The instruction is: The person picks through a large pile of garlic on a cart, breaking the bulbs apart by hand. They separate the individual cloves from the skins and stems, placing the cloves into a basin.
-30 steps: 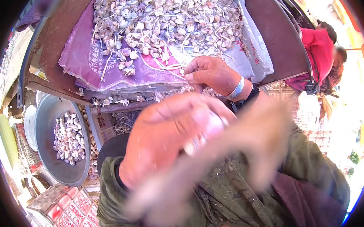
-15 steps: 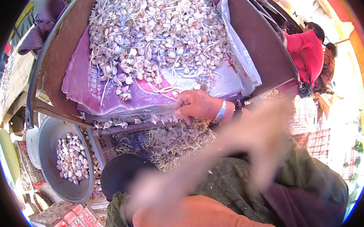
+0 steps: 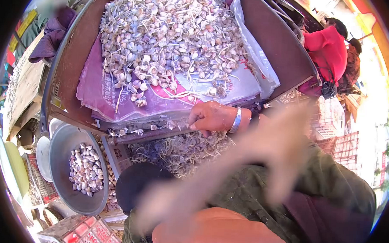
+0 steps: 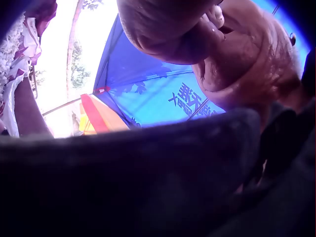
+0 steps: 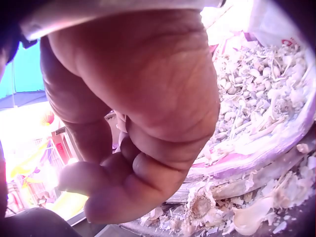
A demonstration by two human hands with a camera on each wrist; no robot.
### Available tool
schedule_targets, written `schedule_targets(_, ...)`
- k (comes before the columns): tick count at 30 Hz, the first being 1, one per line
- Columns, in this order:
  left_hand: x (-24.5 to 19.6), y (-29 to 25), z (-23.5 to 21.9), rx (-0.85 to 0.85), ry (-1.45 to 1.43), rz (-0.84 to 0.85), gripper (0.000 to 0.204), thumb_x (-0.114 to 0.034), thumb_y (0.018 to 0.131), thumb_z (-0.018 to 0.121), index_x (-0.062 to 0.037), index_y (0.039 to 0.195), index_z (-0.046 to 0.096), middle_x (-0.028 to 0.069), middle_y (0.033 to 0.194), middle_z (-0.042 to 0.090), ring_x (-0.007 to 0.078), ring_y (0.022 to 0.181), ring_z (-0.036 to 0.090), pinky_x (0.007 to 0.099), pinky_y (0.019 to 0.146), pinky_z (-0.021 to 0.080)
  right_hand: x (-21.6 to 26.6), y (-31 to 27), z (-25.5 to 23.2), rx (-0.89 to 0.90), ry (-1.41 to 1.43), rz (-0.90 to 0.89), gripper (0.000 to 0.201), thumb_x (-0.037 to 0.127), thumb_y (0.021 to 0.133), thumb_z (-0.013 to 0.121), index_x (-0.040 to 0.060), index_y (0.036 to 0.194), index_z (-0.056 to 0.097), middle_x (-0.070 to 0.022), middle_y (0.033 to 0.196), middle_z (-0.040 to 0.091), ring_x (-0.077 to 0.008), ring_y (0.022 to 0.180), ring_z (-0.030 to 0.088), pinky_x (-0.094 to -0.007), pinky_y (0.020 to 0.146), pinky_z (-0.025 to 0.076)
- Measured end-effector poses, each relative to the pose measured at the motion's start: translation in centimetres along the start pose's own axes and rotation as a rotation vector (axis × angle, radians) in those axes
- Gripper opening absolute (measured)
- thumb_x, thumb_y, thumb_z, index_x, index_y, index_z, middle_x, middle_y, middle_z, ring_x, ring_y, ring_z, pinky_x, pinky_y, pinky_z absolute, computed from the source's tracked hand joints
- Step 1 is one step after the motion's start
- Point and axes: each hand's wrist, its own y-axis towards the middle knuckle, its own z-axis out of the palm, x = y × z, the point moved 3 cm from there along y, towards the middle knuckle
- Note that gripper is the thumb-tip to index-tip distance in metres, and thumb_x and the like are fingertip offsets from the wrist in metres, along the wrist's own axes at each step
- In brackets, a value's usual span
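In the head view, my right hand [image 3: 216,118], with a silvery band at its wrist, is at the tray's front edge beside the purple sack [image 3: 126,103]. Its fingers are curled; the right wrist view shows my right hand [image 5: 138,103] with no thing clearly held. Low in the head view is my left hand [image 3: 224,231], its fingertips out of sight. In the left wrist view, the curled fingers of my left hand [image 4: 212,49] hold a small whitish piece [image 4: 217,16], seemingly garlic. Garlic cloves [image 3: 172,42] lie heaped on the sacks.
A grey basin [image 3: 62,176] with cloves stands at the left. Dry garlic scraps [image 3: 180,153] lie below the tray [image 3: 284,43]. A red-and-white crate [image 3: 83,231] is at lower left. People in red [image 3: 328,49] and dark clothes are at upper right. A pale blur crosses the view.
My left hand has moved from in front of the tray down to the lower edge of the head view. My right hand is slightly lower in view, its fingers still curled.
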Motion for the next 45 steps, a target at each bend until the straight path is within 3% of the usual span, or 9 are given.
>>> schedule_targets(13, -1.6, -1.7, 1.2, -0.016, 0.057, 0.131, 0.02, -0.004, 0.096, 0.053, 0.0148, 0.101, 0.055, 0.0133, 0.074, 0.06, 0.0138, 0.053, 0.054, 0.0257, 0.047, 0.043, 1.4, -0.1, 0.9, -0.032, 0.036, 0.06, 0.012, 0.007, 0.086, 0.064, -0.0015, 0.094, 0.061, -0.0063, 0.067, 0.064, -0.0118, 0.056, 0.064, -0.0247, 0.052, 0.047)
schedule_targets(18, -1.9, -3.5, 0.3, -0.083, 0.154, 0.177, 0.025, -0.009, 0.096, 0.055, 0.0156, 0.102, 0.056, 0.0124, 0.074, 0.061, 0.0098, 0.048, 0.052, 0.023, 0.041, 0.038, 7.1, -1.3, -1.2, -0.147, 0.218, -0.161, 0.014, 0.005, 0.087, 0.063, -0.0041, 0.097, 0.059, -0.0073, 0.071, 0.063, -0.0142, 0.059, 0.065, -0.0266, 0.054, 0.051)
schedule_targets(21, -2.9, -3.6, 2.0, -0.084, -0.122, -0.083, 0.033, -0.015, 0.095, 0.059, 0.0168, 0.103, 0.056, 0.0129, 0.078, 0.063, 0.0096, 0.052, 0.054, 0.0227, 0.045, 0.041, 9.5, -2.2, -0.3, -0.104, 0.288, -0.244, 0.014, 0.002, 0.087, 0.063, -0.0036, 0.099, 0.059, -0.008, 0.073, 0.062, -0.0151, 0.06, 0.064, -0.0287, 0.056, 0.052)
schedule_targets(29, -3.1, -5.2, -0.2, -0.016, 0.061, 0.032, 0.035, -0.019, 0.094, 0.061, 0.0147, 0.103, 0.057, 0.0115, 0.08, 0.062, 0.0139, 0.066, 0.059, 0.0251, 0.057, 0.046, 11.2, -2.1, 0.7, -0.067, 0.257, -0.293, 0.013, 0.003, 0.086, 0.063, -0.0035, 0.097, 0.059, -0.0092, 0.072, 0.062, -0.0154, 0.059, 0.063, -0.0299, 0.057, 0.053)
schedule_targets(32, -2.3, -5.8, -0.2, 0.044, 0.158, -0.281, 0.032, -0.018, 0.095, 0.061, 0.013, 0.103, 0.058, 0.012, 0.081, 0.063, 0.0155, 0.067, 0.06, 0.026, 0.059, 0.046, 12.6, -3.2, 1.2, 0.045, 0.383, -0.385, 0.014, 0.002, 0.086, 0.063, -0.0041, 0.098, 0.059, -0.0093, 0.074, 0.062, -0.015, 0.059, 0.063, -0.0287, 0.057, 0.052)
schedule_targets(35, -2.7, -6.7, -0.5, -0.172, 0.226, -0.543, 0.028, -0.013, 0.094, 0.056, 0.0126, 0.105, 0.057, 0.0141, 0.082, 0.063, 0.016, 0.063, 0.058, 0.026, 0.053, 0.043, 13.8, -4.7, 2.7, 0.094, 0.455, -0.398, 0.013, 0.001, 0.083, 0.065, -0.0051, 0.094, 0.059, -0.0124, 0.074, 0.062, -0.0152, 0.054, 0.06, -0.0286, 0.052, 0.051)
schedule_targets(37, -3.2, -8.0, -1.2, -0.581, 0.179, -0.708, 0.029, -0.016, 0.09, 0.054, 0.0089, 0.104, 0.058, 0.0148, 0.083, 0.064, 0.0149, 0.055, 0.057, 0.0217, 0.044, 0.039, 14.2, -5.3, 3.5, 0.098, 0.386, -0.407, 0.013, 0.001, 0.078, 0.066, -0.0058, 0.087, 0.058, -0.0187, 0.073, 0.059, -0.0173, 0.045, 0.056, -0.0335, 0.048, 0.051)
schedule_targets(41, -2.3, -10.5, -5.5, -1.107, -0.133, -0.294, 0.034, -0.021, 0.093, 0.039, 0.0062, 0.101, 0.056, 0.0155, 0.085, 0.063, 0.0195, 0.06, 0.062, 0.0258, 0.038, 0.041, 14.6, -5.0, 5.3, 0.181, 0.023, -0.607, 0.011, 0.002, 0.083, 0.067, -0.0034, 0.09, 0.062, -0.0109, 0.073, 0.063, -0.0142, 0.055, 0.063, -0.0258, 0.05, 0.049)
schedule_targets(45, -2.2, -9.6, -5.5, -1.184, -0.134, -0.158, 0.04, -0.027, 0.096, 0.035, 0.0065, 0.104, 0.056, 0.0184, 0.087, 0.063, 0.0236, 0.06, 0.063, 0.0277, 0.035, 0.041, 15.3, -4.8, 6.8, 0.135, -0.357, -0.908, 0.011, 0.008, 0.083, 0.069, 0.0018, 0.09, 0.063, -0.0104, 0.074, 0.062, -0.0209, 0.058, 0.064, -0.0296, 0.051, 0.049)
